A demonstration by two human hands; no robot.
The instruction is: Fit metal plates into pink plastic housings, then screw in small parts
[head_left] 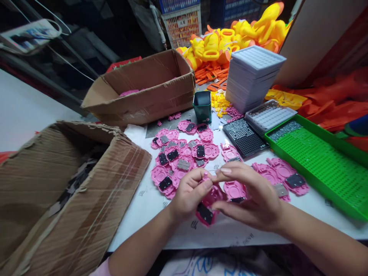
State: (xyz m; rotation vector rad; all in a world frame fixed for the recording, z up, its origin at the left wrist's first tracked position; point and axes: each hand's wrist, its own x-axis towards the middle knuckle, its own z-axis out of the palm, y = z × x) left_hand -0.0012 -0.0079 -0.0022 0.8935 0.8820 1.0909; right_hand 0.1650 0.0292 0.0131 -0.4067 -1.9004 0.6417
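Observation:
Close to the table's front edge, my left hand (189,193) is closed on a pink plastic shell (212,196) with a black cover plate (205,213) at its lower end. A small pink peg sticks up by the left thumb. My right hand (253,193) curves round the shell's right side, thumb at its lower part and fingertips near its top edge. Its fingers hide part of the shell. Just beyond the hands lies a pile of similar pink shells (184,153), some with black plates and some with grey. More pink shells (283,176) lie to the right.
Cardboard boxes stand at left (86,214) and at the back (149,99). A dark green cup (202,107) is behind the pile. A black tray (245,140), a green tray (322,176) and stacked white trays (253,78) stand right. Yellow plastic figures (212,44) are heaped behind.

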